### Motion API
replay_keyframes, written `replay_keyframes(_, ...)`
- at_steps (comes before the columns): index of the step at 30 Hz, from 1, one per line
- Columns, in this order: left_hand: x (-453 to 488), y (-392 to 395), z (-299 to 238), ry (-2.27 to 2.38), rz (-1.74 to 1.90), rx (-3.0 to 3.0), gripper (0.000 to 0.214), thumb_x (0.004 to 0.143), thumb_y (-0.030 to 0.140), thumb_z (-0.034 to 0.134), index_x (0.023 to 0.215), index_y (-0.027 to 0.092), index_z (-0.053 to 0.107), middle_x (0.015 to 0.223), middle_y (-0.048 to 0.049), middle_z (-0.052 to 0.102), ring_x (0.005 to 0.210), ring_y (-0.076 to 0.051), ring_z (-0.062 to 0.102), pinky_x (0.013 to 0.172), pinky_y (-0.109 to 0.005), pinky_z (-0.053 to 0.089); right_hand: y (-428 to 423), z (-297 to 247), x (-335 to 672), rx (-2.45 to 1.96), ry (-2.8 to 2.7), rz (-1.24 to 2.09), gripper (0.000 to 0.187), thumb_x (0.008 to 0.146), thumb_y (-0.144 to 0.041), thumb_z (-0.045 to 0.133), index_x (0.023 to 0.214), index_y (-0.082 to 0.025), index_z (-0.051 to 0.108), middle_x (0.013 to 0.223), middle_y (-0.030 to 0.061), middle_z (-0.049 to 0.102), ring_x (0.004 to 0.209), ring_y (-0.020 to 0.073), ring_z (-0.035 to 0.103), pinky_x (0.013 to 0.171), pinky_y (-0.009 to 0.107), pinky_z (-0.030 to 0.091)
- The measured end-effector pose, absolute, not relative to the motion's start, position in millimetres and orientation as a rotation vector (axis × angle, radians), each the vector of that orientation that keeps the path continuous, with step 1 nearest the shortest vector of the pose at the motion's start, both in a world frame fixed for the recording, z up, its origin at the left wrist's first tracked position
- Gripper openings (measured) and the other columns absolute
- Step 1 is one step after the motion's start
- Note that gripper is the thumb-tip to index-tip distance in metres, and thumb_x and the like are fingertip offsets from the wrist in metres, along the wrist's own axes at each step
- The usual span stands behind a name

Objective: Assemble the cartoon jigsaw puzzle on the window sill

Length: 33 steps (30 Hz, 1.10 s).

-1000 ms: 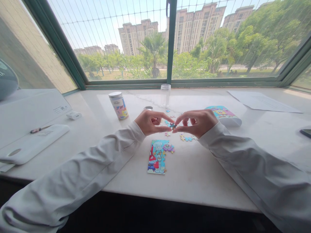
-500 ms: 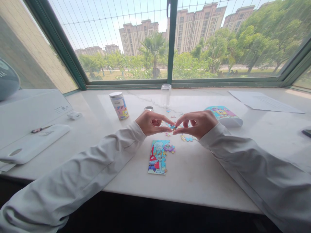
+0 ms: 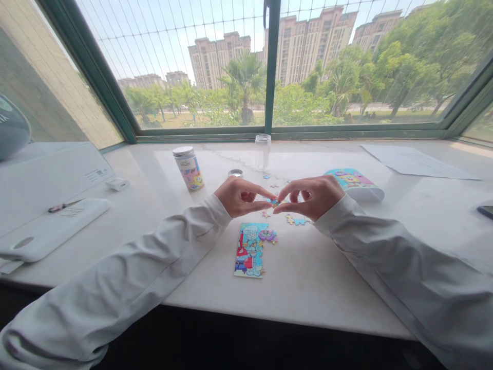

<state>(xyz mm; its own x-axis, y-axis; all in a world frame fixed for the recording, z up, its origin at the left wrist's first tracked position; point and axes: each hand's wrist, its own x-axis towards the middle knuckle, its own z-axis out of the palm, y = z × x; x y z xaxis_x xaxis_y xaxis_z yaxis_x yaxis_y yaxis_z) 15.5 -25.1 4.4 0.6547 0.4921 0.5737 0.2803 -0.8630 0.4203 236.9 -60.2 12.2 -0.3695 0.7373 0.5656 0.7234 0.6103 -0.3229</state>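
Note:
My left hand (image 3: 239,196) and my right hand (image 3: 314,195) meet above the white sill, each pinching with thumb and forefinger at small blue puzzle pieces (image 3: 273,202) held between them. Just below lies a partly built cartoon puzzle (image 3: 251,248), a tall strip with a purple piece at its upper right. Loose pieces (image 3: 295,221) lie under my right hand, and a few more (image 3: 269,181) sit farther back. Both arms wear white sleeves.
A lidded printed can (image 3: 188,168) stands at the back left, a clear jar (image 3: 262,151) by the window and a small lid (image 3: 234,173) between them. A printed tube (image 3: 356,184) lies on its side at right. Paper sheet (image 3: 416,161), white case (image 3: 50,227), dark phone (image 3: 486,210).
Almost nothing has moved. My two hands stay pinched together over the same spot, with only small finger shifts on the pieces.

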Motion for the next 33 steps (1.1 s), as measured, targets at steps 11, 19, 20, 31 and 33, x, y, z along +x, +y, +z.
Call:
replay_keyframes(11, 18.7, -29.8, 5.1, 0.637, 1.123, 2.687, 0.018, 0.077, 0.030, 0.068, 0.087, 0.018, 0.077, 0.042, 0.0094, 0.037, 0.041, -0.005, 0.029, 0.044, -0.019, 0.031, -58.2, 10.0, 236.0, -1.205, -2.148, -0.034, 0.034, 0.067, -0.062, 0.072, 0.074, -0.028, 0.076, 0.055, -0.0043, 0.064, 0.050, 0.0093, 0.054, 0.055, 0.025, 0.036)
replay_keyframes(19, 20.1, -32.6, 6.8, 0.705, 1.184, 2.709, 0.017, 0.076, 0.030, 0.067, 0.084, 0.019, 0.076, 0.041, 0.0102, 0.035, 0.040, -0.004, 0.031, 0.045, -0.018, 0.034, -59.4, 7.5, 234.2, -1.238, -2.117, -0.092, 0.034, 0.067, -0.061, 0.072, 0.075, -0.029, 0.076, 0.055, -0.0045, 0.064, 0.052, 0.0099, 0.056, 0.057, 0.026, 0.037)
replay_keyframes(20, 20.2, -32.7, 6.9, 0.716, 1.182, 2.708, 0.017, 0.075, 0.030, 0.067, 0.085, 0.019, 0.076, 0.042, 0.0102, 0.035, 0.040, -0.004, 0.031, 0.045, -0.018, 0.034, -59.6, 7.7, 233.9, -1.236, -2.116, -0.086, 0.033, 0.067, -0.061, 0.072, 0.075, -0.029, 0.076, 0.055, -0.0046, 0.064, 0.052, 0.0099, 0.056, 0.056, 0.026, 0.037)
replay_keyframes(31, 21.8, -34.9, 8.9, 0.769, 1.190, 2.691, 0.016, 0.072, 0.028, 0.068, 0.083, 0.019, 0.075, 0.044, 0.0104, 0.034, 0.041, -0.005, 0.029, 0.045, -0.019, 0.033, -61.3, 7.7, 233.2, -1.240, -2.086, -0.099, 0.035, 0.066, -0.062, 0.073, 0.075, -0.028, 0.075, 0.056, -0.0049, 0.064, 0.051, 0.0093, 0.055, 0.055, 0.025, 0.037)
replay_keyframes(33, 21.9, -35.3, 8.9, 0.776, 1.194, 2.692, 0.016, 0.072, 0.028, 0.068, 0.083, 0.019, 0.075, 0.044, 0.0104, 0.034, 0.042, -0.005, 0.029, 0.045, -0.019, 0.033, -62.0, 8.2, 232.8, -1.247, -2.077, -0.097, 0.035, 0.067, -0.062, 0.072, 0.075, -0.028, 0.075, 0.056, -0.0044, 0.064, 0.051, 0.0093, 0.054, 0.056, 0.025, 0.037)
